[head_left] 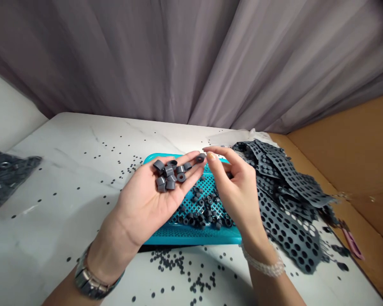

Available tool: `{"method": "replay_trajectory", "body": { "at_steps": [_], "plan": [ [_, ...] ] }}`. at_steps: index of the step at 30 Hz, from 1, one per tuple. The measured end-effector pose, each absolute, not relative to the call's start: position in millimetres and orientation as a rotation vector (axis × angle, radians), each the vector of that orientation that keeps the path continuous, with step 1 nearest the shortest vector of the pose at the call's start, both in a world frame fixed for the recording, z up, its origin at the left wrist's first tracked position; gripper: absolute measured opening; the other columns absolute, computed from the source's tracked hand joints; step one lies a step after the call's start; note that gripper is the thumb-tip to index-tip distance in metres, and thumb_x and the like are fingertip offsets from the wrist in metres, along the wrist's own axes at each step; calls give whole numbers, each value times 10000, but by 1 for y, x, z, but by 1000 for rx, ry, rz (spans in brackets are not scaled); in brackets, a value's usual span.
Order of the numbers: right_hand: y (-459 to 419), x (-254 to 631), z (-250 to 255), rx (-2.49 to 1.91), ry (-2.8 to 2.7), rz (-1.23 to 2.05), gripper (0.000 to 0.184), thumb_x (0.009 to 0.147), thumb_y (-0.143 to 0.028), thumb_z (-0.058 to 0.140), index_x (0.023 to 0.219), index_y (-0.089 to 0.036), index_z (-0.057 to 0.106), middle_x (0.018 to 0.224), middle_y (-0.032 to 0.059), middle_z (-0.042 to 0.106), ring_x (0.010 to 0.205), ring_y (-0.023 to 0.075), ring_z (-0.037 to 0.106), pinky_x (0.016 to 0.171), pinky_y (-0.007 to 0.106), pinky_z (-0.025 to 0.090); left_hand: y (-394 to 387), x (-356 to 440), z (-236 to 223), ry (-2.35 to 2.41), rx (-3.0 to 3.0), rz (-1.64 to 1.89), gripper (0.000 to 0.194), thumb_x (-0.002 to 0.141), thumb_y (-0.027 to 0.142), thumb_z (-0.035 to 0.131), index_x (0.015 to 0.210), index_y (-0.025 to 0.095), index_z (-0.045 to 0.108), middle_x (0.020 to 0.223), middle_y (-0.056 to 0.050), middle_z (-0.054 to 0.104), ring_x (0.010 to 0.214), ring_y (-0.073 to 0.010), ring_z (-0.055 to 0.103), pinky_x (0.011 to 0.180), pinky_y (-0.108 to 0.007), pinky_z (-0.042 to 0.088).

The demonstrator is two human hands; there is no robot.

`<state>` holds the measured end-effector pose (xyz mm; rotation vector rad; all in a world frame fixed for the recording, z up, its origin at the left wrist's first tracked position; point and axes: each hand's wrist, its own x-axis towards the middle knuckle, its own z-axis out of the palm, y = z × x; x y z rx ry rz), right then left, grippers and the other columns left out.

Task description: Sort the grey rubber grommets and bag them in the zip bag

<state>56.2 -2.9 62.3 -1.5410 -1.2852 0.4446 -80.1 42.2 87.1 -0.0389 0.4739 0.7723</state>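
My left hand [153,193] lies palm up over a teal perforated tray [191,236], cupping several small grey rubber rings [169,172] on its fingers. One more ring [200,157] sits at its fingertips. My right hand [234,187] hovers just right of it, fingers curled, thumb and forefinger meeting at that ring. More grey rings [207,210] lie loose in the tray under both hands. A watch is on my left wrist and a bead bracelet on my right.
A heap of dark grey punched rubber sheets [284,199] lies right of the tray. Small black dots [175,263] litter the white marble table [76,170]. A bag of grey parts [3,176] sits at the left edge. Brown cardboard [357,170] stands at right, a grey curtain behind.
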Motion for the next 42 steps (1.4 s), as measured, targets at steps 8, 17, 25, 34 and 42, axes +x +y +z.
{"method": "replay_trajectory", "body": {
  "at_steps": [8,17,25,34,42],
  "plan": [
    [-12,73,69,-1496,-1763,-47,275,857,-192,612,1122,-153,678,531,-76,332,461,72,286,462,224,312,41,-83,87,513,-36,779,490,895,124,300,1321,-80,431,1194,-287,608,1125,-306,605,951,-405,502],
    [-7,76,66,-1539,-1732,-124,190,853,-194,620,987,-111,726,495,-77,378,423,53,304,446,211,321,39,-85,86,418,42,691,548,914,168,306,1435,-3,293,1352,-251,506,1246,-299,502,1019,-406,437],
    [-8,75,68,-1571,-1669,-53,194,837,-230,638,974,-125,727,487,-90,304,413,51,317,441,217,300,36,-86,91,468,75,715,548,897,156,337,1416,-20,321,1346,-247,517,1260,-321,475,1017,-426,422],
    [-8,71,67,-1641,-1614,-36,191,844,-276,618,950,-160,726,477,-77,333,427,64,317,454,229,301,37,-84,92,477,60,713,564,884,158,352,1420,-15,323,1369,-253,492,1284,-319,442,1024,-406,420],
    [-8,68,67,-1646,-1594,-10,195,853,-304,608,898,-156,727,468,-77,334,420,63,303,464,237,295,35,-85,92,482,70,731,579,879,152,362,1427,-27,305,1369,-268,485,1282,-332,440,1027,-417,415]
  ]
}}
